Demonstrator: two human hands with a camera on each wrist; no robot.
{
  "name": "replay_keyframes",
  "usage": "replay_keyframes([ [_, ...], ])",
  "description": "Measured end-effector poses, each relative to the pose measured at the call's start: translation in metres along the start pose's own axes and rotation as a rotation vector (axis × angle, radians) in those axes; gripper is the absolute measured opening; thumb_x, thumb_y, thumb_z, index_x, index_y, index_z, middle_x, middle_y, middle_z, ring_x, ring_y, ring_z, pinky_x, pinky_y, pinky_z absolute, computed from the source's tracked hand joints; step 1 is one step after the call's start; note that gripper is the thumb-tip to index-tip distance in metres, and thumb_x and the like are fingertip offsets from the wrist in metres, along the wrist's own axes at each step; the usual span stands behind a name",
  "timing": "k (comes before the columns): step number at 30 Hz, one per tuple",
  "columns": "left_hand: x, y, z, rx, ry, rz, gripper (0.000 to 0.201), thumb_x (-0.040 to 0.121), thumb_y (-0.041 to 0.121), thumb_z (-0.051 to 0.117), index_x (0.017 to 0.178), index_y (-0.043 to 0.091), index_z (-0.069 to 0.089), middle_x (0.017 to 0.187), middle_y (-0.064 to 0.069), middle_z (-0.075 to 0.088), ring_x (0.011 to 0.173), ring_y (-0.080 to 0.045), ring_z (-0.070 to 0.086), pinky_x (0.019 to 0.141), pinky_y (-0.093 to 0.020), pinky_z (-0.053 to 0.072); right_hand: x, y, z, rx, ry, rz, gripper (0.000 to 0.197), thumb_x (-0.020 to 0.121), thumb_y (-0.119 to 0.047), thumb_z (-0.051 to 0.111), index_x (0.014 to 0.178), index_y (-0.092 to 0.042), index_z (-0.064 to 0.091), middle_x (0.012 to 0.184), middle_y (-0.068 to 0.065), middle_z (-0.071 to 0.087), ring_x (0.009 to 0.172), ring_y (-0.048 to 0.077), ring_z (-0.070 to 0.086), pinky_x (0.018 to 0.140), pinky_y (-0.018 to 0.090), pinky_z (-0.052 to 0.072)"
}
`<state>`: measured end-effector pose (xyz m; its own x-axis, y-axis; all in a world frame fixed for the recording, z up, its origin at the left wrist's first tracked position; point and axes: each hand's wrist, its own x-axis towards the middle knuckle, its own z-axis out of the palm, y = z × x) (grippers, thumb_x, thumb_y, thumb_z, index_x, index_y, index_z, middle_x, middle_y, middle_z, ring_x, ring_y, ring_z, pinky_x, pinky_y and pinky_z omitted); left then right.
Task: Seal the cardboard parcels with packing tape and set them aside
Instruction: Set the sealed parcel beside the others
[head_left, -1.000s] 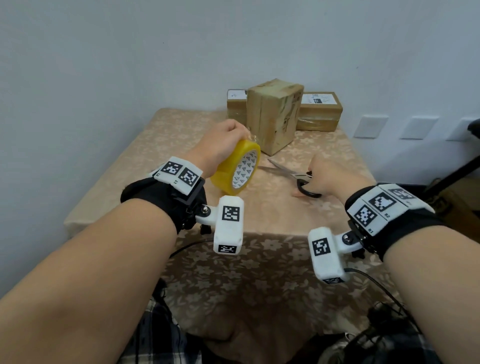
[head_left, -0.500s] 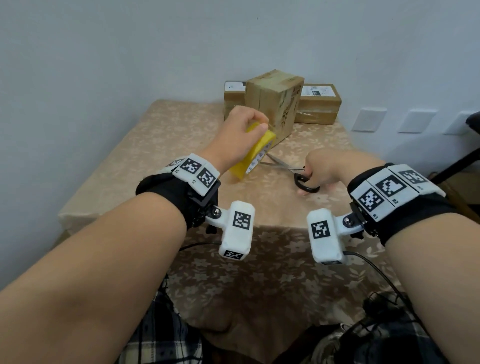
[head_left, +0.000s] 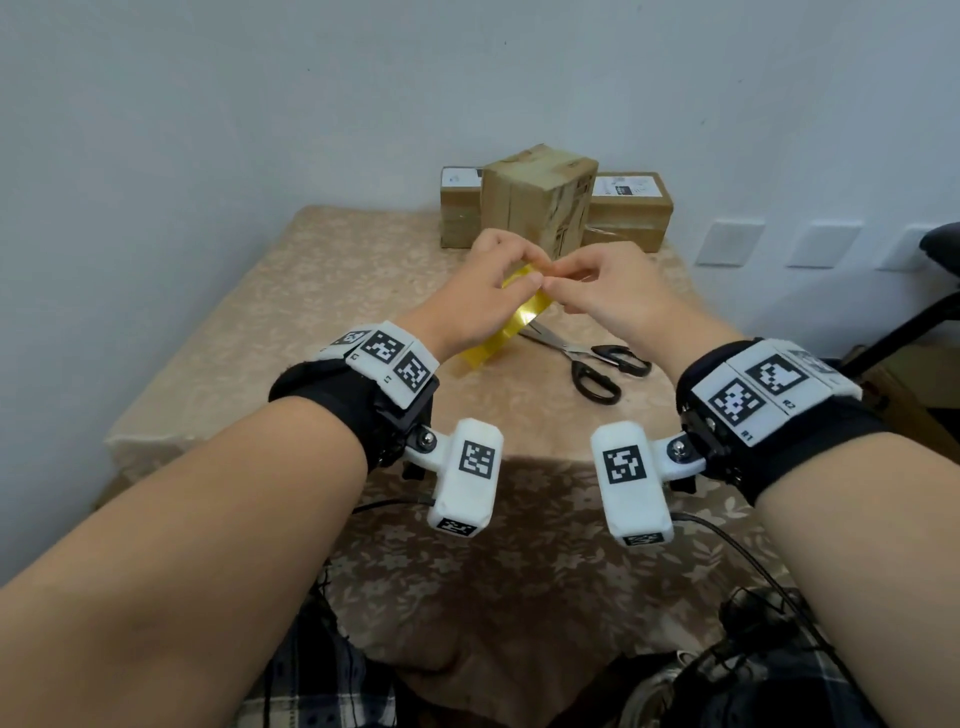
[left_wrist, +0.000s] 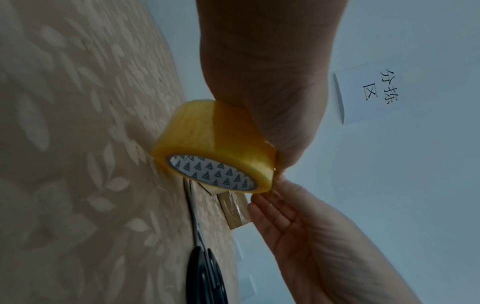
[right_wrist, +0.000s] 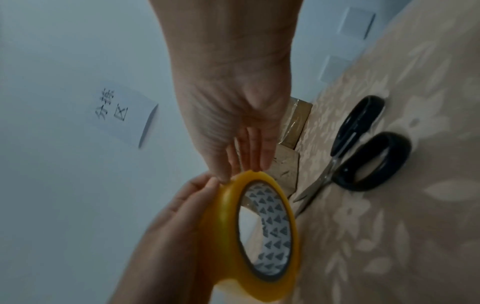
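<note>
Head view shows my left hand (head_left: 478, 301) curled around one roll of packing tape (head_left: 498, 338), held above the bench (head_left: 311, 291) at centre frame. The roll is glossy, translucent yellow, a thick ring with a white cardboard core printed in small dark triangles. My right hand (head_left: 608, 296) meets it at the upper rim, fingertips (right_wrist: 255, 164) pressed together against the tape's edge; whether they pinch a loose end I cannot tell. Three brown cardboard parcels (head_left: 540, 195) stand at the bench's far edge, upper centre: one upright block in front, two flatter ones with white labels behind it. One pair of scissors (head_left: 592, 364) with steel blades and black loop handles lies just right of the roll on the beige, leaf-patterned cloth.
</note>
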<state>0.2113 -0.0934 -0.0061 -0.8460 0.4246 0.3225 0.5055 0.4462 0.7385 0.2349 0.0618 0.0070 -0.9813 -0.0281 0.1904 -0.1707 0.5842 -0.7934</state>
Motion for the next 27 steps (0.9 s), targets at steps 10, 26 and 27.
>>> replay_keyframes([
  [10, 0.001, 0.009, 0.000, 0.002, -0.028, -0.193, 0.057, 0.093, 0.031, 0.056, 0.141, 0.014, 0.030, 0.099, -0.004, 0.057, 0.083, -0.010, 0.053, 0.072, -0.022, 0.042, 0.007, 0.003, 0.004, -0.084, 0.191, 0.027, 0.008, 0.088, -0.017, 0.067, 0.083, -0.010, 0.067, 0.080, 0.003, 0.061, 0.078, 0.016, 0.056, 0.072, 0.028, 0.046],
  [26, 0.010, -0.003, 0.003, -0.114, 0.136, -0.103, 0.006, 0.088, 0.019, 0.063, 0.085, 0.022, 0.059, 0.097, -0.002, 0.059, 0.085, -0.009, 0.052, 0.076, -0.025, 0.041, 0.003, 0.002, -0.005, 0.178, 0.225, 0.000, 0.014, 0.088, -0.010, 0.066, 0.093, -0.019, 0.056, 0.074, 0.003, 0.066, 0.068, 0.011, 0.062, 0.066, 0.024, 0.050],
  [27, 0.010, -0.002, 0.003, -0.140, 0.135, -0.122, 0.006, 0.089, 0.019, 0.062, 0.085, 0.021, 0.058, 0.090, 0.001, 0.058, 0.078, -0.006, 0.051, 0.072, -0.024, 0.040, 0.003, 0.003, -0.006, 0.163, 0.221, -0.011, 0.025, 0.088, -0.012, 0.066, 0.102, -0.022, 0.049, 0.076, 0.005, 0.066, 0.071, 0.015, 0.063, 0.069, 0.028, 0.051],
])
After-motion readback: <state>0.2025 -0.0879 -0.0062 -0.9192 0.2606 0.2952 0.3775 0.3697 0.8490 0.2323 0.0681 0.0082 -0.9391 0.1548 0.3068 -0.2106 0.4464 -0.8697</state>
